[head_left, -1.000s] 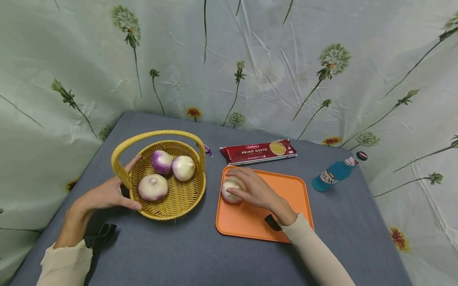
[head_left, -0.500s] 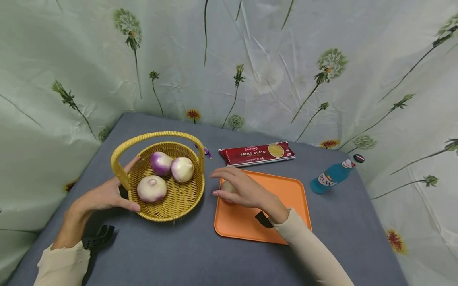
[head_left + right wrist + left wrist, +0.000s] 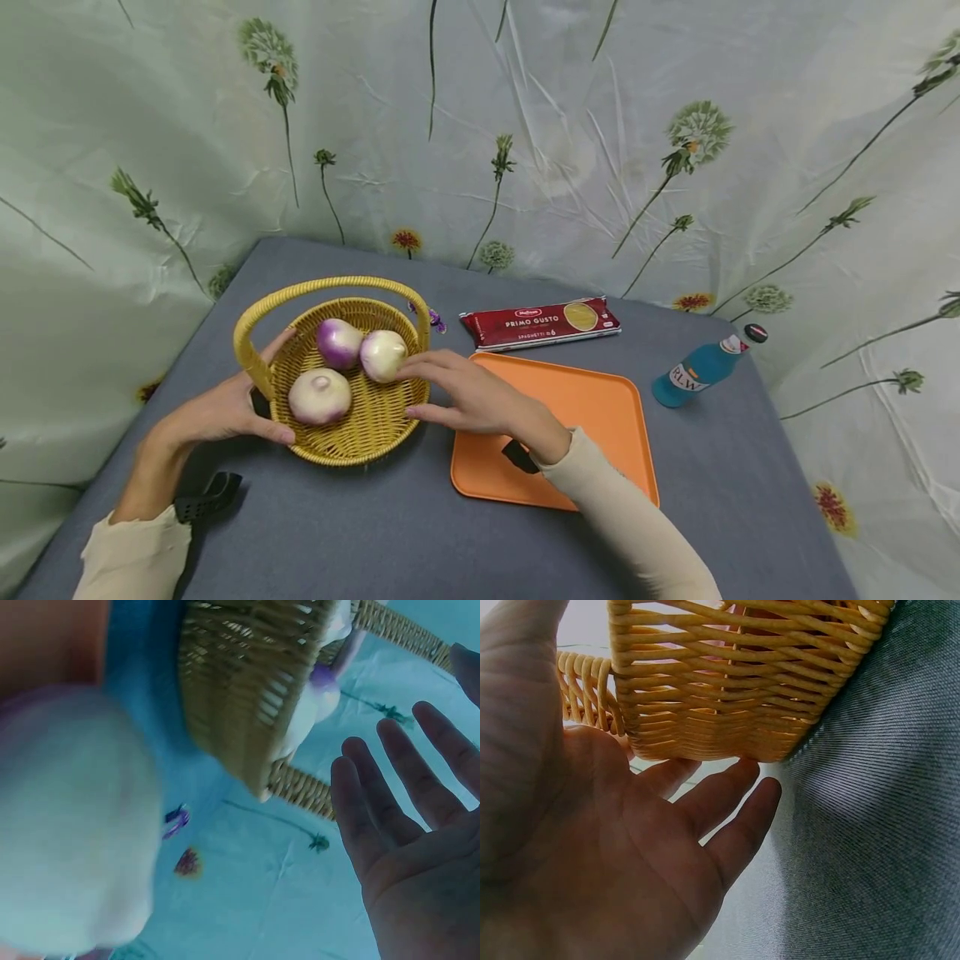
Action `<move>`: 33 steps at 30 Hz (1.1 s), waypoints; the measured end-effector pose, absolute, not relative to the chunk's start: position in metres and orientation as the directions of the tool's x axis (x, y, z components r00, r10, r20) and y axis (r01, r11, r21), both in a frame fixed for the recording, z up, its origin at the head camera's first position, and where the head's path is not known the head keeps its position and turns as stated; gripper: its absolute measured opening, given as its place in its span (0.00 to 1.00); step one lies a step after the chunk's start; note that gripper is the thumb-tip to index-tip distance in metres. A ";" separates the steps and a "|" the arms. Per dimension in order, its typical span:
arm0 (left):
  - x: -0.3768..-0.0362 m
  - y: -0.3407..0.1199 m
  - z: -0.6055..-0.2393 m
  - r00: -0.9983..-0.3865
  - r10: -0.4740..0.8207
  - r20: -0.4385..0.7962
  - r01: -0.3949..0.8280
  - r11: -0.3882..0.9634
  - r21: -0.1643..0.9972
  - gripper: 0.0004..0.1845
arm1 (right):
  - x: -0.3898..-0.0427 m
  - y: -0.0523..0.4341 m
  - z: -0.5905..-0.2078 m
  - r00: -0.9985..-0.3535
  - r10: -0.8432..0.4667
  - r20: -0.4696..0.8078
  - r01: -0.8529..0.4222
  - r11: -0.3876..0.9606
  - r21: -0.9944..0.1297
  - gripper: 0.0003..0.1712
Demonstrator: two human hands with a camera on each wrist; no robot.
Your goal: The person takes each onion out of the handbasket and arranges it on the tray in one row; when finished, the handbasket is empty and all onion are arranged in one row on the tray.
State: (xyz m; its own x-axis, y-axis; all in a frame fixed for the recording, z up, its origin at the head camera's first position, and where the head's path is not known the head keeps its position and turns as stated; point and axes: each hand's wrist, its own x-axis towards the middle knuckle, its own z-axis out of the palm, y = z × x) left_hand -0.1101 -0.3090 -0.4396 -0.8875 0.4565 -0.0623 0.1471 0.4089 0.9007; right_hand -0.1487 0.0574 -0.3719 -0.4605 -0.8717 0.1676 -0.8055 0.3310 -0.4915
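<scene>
A yellow wicker basket (image 3: 337, 454) with a hoop handle holds three white-and-purple turnips (image 3: 320, 396). My left hand (image 3: 225, 408) rests flat against the basket's left wall (image 3: 727, 682), fingers straight and thumb by the handle's foot. My right hand (image 3: 465, 396) reaches with straight, spread fingers over the basket's right rim, close to the nearest turnip (image 3: 382, 354). In the right wrist view a blurred white turnip (image 3: 67, 817) fills the left side, apart from the open fingers (image 3: 412, 825). The head view hides that turnip under the hand. An orange tray (image 3: 592, 408) lies under my right wrist.
A red spaghetti packet (image 3: 540, 322) lies behind the tray. A blue bottle (image 3: 697, 371) lies on its side at the right. The grey table (image 3: 360, 533) is ringed by a flowered cloth backdrop. A small purple scrap (image 3: 437, 317) sits behind the basket.
My right hand has let go of the turnip on the tray and moved left to the basket's rim with fingers spread. The left hand and basket have stayed put.
</scene>
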 end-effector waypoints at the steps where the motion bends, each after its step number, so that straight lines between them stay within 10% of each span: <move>1: -0.110 -0.309 -0.440 -0.888 0.456 -0.062 0.148 0.410 0.900 0.73 | -0.149 0.053 -0.371 -0.455 -0.875 0.167 -0.808 0.326 -0.491 0.26; 24: -0.109 -0.308 -0.443 -0.879 0.475 -0.047 0.173 0.408 0.896 0.72 | -0.161 -0.033 -0.375 -0.312 -0.944 0.105 -0.871 0.241 -0.428 0.29; 33: -0.110 -0.309 -0.443 -0.873 0.487 -0.029 0.186 0.388 0.903 0.73 | -0.170 -0.056 -0.376 -0.349 -0.936 -0.049 -0.840 0.336 -0.425 0.31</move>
